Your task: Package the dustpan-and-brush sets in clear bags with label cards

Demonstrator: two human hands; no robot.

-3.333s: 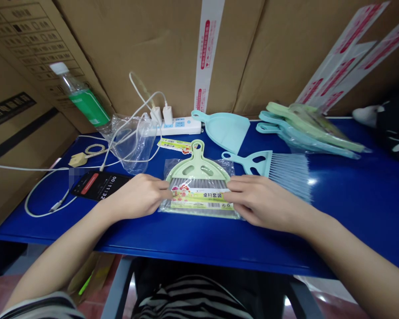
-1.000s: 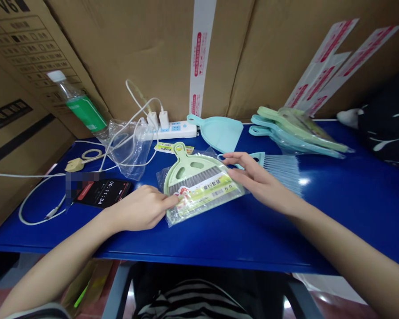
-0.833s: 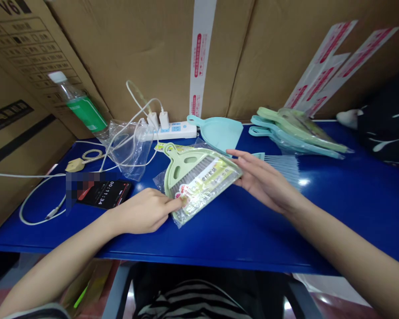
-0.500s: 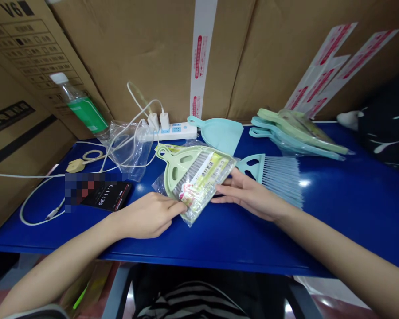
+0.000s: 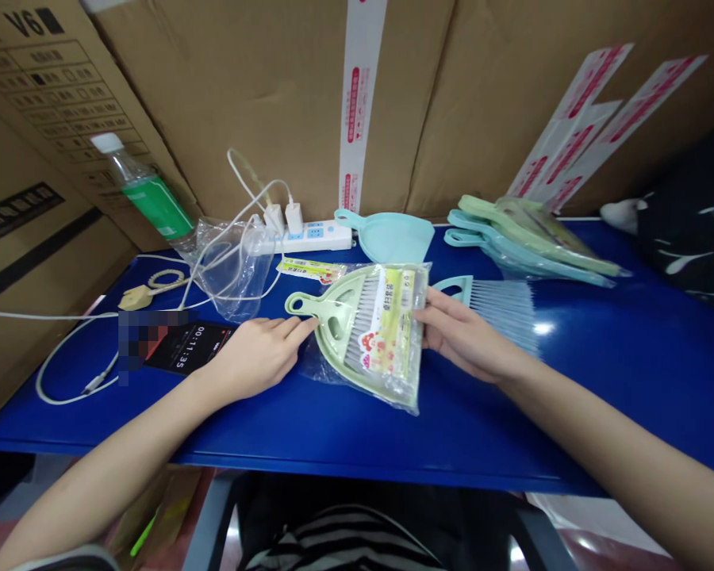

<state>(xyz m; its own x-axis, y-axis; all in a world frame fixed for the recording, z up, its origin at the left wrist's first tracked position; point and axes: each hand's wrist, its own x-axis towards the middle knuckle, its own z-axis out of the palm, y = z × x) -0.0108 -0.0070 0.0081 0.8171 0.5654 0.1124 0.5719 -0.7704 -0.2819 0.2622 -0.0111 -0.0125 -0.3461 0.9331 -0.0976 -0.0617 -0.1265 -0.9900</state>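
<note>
A light green dustpan and brush set (image 5: 372, 333) in a clear plastic bag, with a printed card insert, is in front of me, its handle pointing left. My right hand (image 5: 461, 333) is closed on the bag's right edge, thumb on the near face. At the left, the fingers of my left hand (image 5: 267, 355) are together at the pan's edge beside the handle; its thumb is hidden. Behind the set lies a loose light blue dustpan (image 5: 396, 236). A light blue brush (image 5: 503, 313) with pale bristles lies partly behind my right hand.
Bagged dustpan sets (image 5: 529, 238) are stacked at the back right. A white power strip (image 5: 324, 235) with chargers and cables, an empty plastic bag (image 5: 235, 270) and a green-labelled bottle (image 5: 158, 208) stand back left. A phone (image 5: 184, 349) lies behind my left forearm. Cardboard boxes (image 5: 274, 79) wall the back.
The bagged set has turned so its wide end faces right and its handle left. My left hand has shifted from its lower corner up to the handle side; the right hand stays at the right edge.
</note>
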